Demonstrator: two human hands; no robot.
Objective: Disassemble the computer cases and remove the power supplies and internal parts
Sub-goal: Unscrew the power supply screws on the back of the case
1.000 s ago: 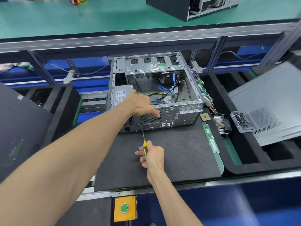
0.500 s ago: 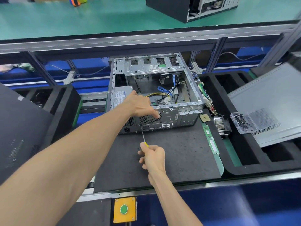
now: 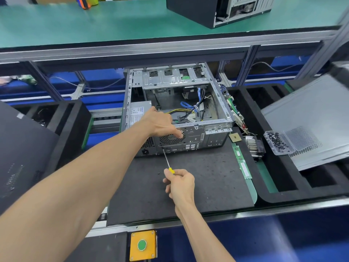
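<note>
We have the open computer case (image 3: 175, 110) lying at the far middle of the dark mat (image 3: 198, 186) on the worktop, its power supply (image 3: 138, 112) still seated in the left corner. Our left hand (image 3: 160, 123) presses down on the case's rear panel with fingers extended, steadying it. Our right hand (image 3: 180, 183) grips the yellow-handled screwdriver (image 3: 168, 161), its tip at the panel's lower edge. We judge we are undoing rear screws; next, keep the tip seated and turn. One loose screw (image 3: 158, 173) lies near.
</note>
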